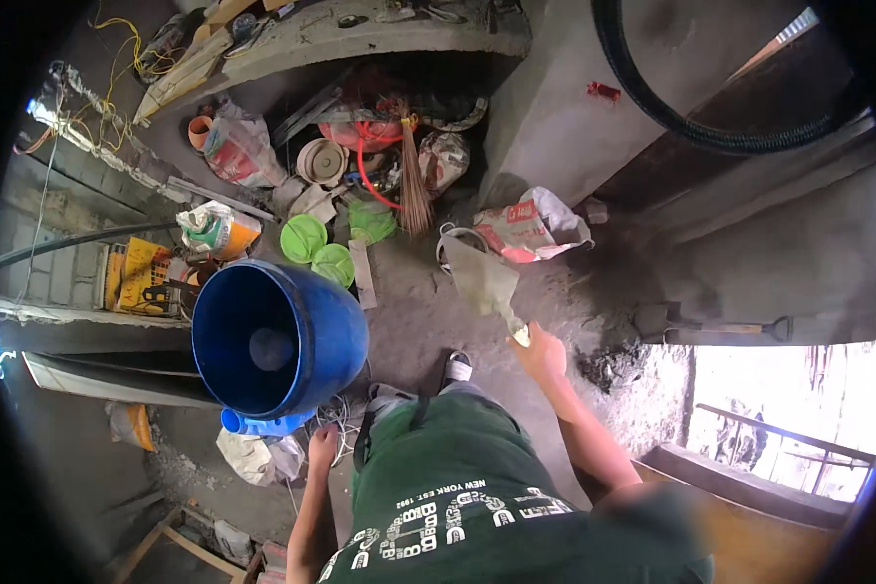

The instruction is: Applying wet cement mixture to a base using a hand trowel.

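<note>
In my right hand [543,355] is a trowel [485,279], its handle gripped and its wide grey blade pointing away from me. The blade partly covers a round bucket [445,241] on the floor beyond it. My left hand [323,445] hangs low by my side with the fingers curled in, and nothing shows in it. Near that hand are loops of pale cable [338,414] and a light-blue plastic container [263,424]. A large blue drum [336,326] stands to the left, its open top tipped toward the view.
Green plastic basins [304,237] lie beyond the drum. A stick broom [417,185] leans under a concrete slab [399,41] among sacks and scrap. A red-and-white sack [516,231] sits past the bucket. To the right a shovel [730,328] lies along a ledge, and a black hose [691,127] loops overhead.
</note>
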The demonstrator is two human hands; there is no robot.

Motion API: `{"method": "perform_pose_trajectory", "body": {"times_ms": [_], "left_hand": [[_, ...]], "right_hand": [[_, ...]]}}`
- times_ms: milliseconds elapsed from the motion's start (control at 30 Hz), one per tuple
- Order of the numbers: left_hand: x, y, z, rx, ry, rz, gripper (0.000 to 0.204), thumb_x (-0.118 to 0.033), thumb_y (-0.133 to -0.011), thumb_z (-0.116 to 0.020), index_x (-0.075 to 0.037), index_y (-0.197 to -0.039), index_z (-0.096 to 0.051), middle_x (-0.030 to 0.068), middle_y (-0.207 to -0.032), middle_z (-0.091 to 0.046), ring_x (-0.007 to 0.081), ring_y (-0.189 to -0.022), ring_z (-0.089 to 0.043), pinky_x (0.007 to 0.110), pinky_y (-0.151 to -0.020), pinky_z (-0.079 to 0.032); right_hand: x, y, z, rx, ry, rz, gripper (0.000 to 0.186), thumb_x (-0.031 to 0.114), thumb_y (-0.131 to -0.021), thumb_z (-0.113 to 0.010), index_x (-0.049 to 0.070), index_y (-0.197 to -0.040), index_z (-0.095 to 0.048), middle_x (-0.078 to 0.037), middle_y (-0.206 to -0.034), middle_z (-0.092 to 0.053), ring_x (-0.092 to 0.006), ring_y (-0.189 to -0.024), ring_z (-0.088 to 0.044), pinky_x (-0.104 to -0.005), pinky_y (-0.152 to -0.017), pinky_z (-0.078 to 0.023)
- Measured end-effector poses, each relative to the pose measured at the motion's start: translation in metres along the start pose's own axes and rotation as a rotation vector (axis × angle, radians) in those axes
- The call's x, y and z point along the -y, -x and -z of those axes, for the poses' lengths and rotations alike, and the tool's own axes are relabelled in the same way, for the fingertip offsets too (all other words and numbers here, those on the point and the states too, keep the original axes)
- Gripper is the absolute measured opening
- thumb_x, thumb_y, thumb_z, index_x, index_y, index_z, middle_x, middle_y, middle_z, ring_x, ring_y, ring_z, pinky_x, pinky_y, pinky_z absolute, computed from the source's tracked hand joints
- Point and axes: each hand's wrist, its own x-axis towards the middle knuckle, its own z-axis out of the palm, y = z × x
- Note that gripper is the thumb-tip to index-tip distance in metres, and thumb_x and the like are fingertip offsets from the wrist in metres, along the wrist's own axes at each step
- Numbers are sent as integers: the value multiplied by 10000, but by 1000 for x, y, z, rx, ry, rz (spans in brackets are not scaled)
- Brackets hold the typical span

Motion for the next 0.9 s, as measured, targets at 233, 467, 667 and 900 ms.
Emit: {"method": "perform_pose_trajectory", "body": {"times_ms": [233,467,667,900], "left_hand": [[-383,-8,-90,-136,-82,-561,536,-363,-878,-685,26,-1222,-551,200,-1151,-603,360,-1068,-574,410,-928,-449],[-477,12,-149,-302,-370,-986,905,-408,-740,-811,-28,-1421,-351,205,-1337,-454,381,-1250,-418,471,-1043,-365],[-478,21,-172,-358,-438,-1030,917,-376,-704,-823,-21,-1412,-362,184,-1302,-485,368,-1184,-455,499,-1036,-361],[-476,24,-185,-320,-421,-1055,885,-339,-724,-816,-19,-1413,-362,191,-1312,-480,375,-1195,-452,492,-1048,-352]], "right_hand": [[-48,24,17,86,-85,76,414,444,-823,-699,58,-896,-568,-217,-735,-656,-426,-721,-652,-509,-638,-508],[-69,51,29,54,-120,203,378,389,-822,-706,54,-893,-546,-190,-722,-655,-424,-693,-640,-511,-615,-498],[-86,69,30,4,-185,193,353,354,-812,-715,57,-902,-546,-198,-716,-651,-414,-689,-639,-501,-630,-493],[-102,79,27,14,-168,159,344,347,-811,-715,63,-909,-547,-199,-713,-652,-420,-654,-619,-499,-650,-484]]}}
